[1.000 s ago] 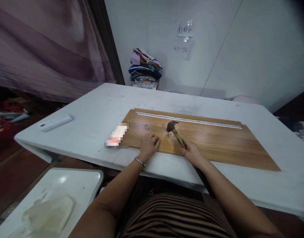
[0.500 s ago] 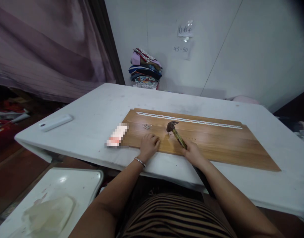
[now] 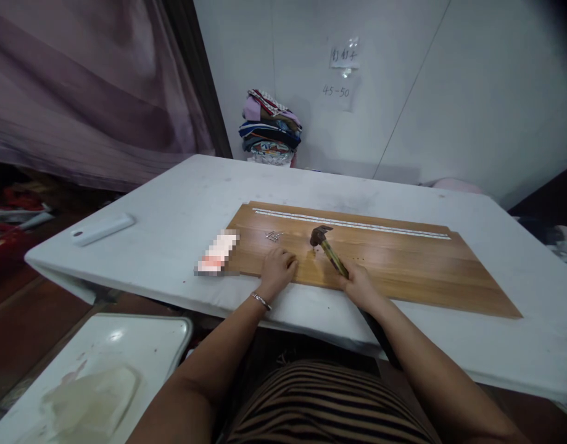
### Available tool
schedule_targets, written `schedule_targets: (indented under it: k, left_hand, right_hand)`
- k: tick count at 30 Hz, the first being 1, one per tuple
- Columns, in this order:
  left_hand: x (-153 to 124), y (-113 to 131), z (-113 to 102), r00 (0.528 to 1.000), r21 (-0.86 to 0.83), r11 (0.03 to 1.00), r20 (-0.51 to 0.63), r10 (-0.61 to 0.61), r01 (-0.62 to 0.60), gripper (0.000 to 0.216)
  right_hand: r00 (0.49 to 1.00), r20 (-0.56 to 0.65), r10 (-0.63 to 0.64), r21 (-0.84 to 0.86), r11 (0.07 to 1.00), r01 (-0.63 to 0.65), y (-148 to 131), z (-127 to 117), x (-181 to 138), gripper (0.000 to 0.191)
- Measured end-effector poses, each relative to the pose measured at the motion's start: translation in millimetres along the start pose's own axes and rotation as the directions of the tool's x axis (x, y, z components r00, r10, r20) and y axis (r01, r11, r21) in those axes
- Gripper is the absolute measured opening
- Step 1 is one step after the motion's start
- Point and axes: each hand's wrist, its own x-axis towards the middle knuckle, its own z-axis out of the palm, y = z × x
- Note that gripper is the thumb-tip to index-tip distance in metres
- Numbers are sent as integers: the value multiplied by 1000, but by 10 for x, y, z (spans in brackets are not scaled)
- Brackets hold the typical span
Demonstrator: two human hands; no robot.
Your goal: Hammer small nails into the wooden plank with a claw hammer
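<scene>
A long wooden board (image 3: 403,265) lies on a white table (image 3: 181,216). My right hand (image 3: 357,285) grips the handle of a hammer (image 3: 327,244), whose dark head rests on the board. My left hand (image 3: 277,270) rests on the board's near edge with its fingers curled; whether anything is in them I cannot see. A few loose nails (image 3: 274,235) lie on the board just beyond my left hand. A pale strip (image 3: 352,223) runs along the board's far edge.
A blurred pinkish object (image 3: 217,253) sits at the board's left end. A white flat bar (image 3: 102,229) lies near the table's left corner. Folded clothes (image 3: 270,128) are stacked against the wall. A white tray-like surface (image 3: 102,370) stands low at the left.
</scene>
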Motion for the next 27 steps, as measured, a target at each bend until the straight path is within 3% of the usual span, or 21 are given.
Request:
schedule_targets:
  k: [3, 8, 27]
  left_hand:
    - [87, -7, 8, 1000, 4, 1000, 5, -27, 27, 16]
    - [185, 23, 12, 1000, 59, 998, -5, 27, -26, 17]
    - [146, 48, 1, 999, 42, 998, 9, 43, -44, 16]
  right_hand:
    - [1000, 4, 6, -8, 1000, -6, 17, 10, 3, 54]
    - [1000, -10, 11, 11, 1000, -10, 62, 63, 4, 58]
    - [1000, 7, 17, -3, 1000, -17, 46, 49, 3, 55]
